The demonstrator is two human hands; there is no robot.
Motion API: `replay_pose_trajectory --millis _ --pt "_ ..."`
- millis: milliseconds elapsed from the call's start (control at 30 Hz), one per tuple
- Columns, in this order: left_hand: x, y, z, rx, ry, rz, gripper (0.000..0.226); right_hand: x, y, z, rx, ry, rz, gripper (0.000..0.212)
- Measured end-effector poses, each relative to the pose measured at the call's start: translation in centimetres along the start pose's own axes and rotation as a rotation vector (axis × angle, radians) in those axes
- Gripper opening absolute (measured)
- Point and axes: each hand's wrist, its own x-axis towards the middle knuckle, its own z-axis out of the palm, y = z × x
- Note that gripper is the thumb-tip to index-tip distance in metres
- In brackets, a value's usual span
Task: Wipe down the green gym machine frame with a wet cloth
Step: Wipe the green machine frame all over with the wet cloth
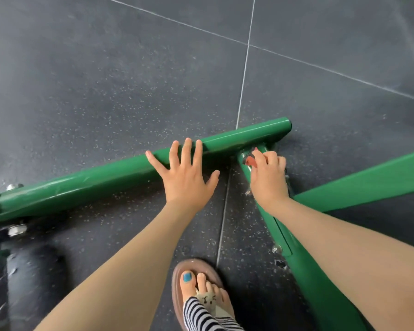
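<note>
Head view: the green frame (120, 174) is seen lying low over the dark rubber floor (105, 80), one long tube running across and a second member meeting it at a joint; the right hand (268, 177) is curled at that joint, its grip pinched round a small reddish cloth (250, 160) that is pressed against the green paint; the left hand (187, 173) is laid flat on the long tube just beside that grip, its fingers spread and holding nothing.

The cloth is bunched small, so the joint's underside and far face may be missed; how wet it is cannot be told, and streaks could be left if it is drying. Knuckles may be scraped on the bolts (276, 248) that stand out of the slanted member below the grip.

Nearer the body than the grip, a sandalled foot (201, 290) is planted between the two members; a black padded roller (29, 283) and bare metal fittings (16, 229) are found well apart from the grip, at the long tube's other end, where wiping will be obstructed.
</note>
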Motion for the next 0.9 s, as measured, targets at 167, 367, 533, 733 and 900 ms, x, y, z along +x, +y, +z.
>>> replay_pose_trajectory --millis 167,367,533,733,900 --pt "0.2 2.7 0.8 0.026 -0.033 0.084 0.092 2.1 -1.0 -0.2 0.034 -0.018 0.125 0.041" --pt "0.5 3.4 0.5 0.014 -0.051 0.024 0.098 1.6 -1.2 -0.3 0.038 -0.020 0.138 0.039" --pt "0.2 3.1 0.5 0.042 -0.072 0.057 0.099 0.4 -0.4 -0.2 0.030 -0.015 0.045 0.036" --pt "-0.6 1.9 -0.4 -0.024 -0.093 0.075 0.098 1.4 -2.5 -0.6 0.209 0.095 0.124 0.034" --pt "-3.8 -3.1 -1.6 -0.047 0.026 0.042 0.095 -0.5 -7.3 -1.6 0.337 0.231 -0.226 0.041"
